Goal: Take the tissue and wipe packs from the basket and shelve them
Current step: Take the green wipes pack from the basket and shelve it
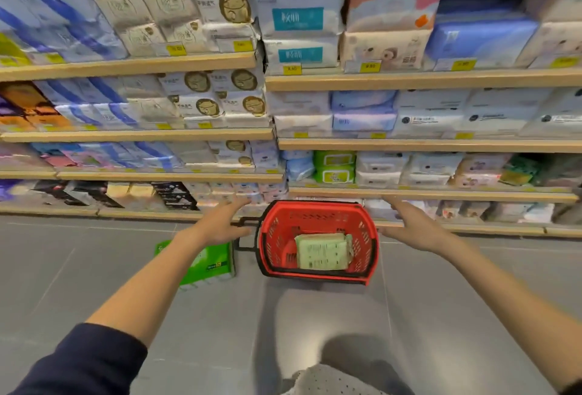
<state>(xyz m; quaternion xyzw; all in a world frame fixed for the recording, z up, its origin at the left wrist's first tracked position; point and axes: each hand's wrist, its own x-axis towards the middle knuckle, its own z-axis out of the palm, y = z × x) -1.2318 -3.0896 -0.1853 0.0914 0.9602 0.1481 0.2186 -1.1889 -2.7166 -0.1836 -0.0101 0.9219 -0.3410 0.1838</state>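
The left hand and right hand hover either side of the basket on the floor, each grip spread and empty, seemingly ready to lift the pack inside for the far shelves.

I have one wide-angle view, worn on the head, facing forward and down: shelving close ahead, red basket on the floor below centre.

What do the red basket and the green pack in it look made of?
Red basket: rigid moulded plastic, judging by its slotted lattice walls. Green pack: probably soft plastic film, matte, with a printed label and puckered edge; blur leaves it open.
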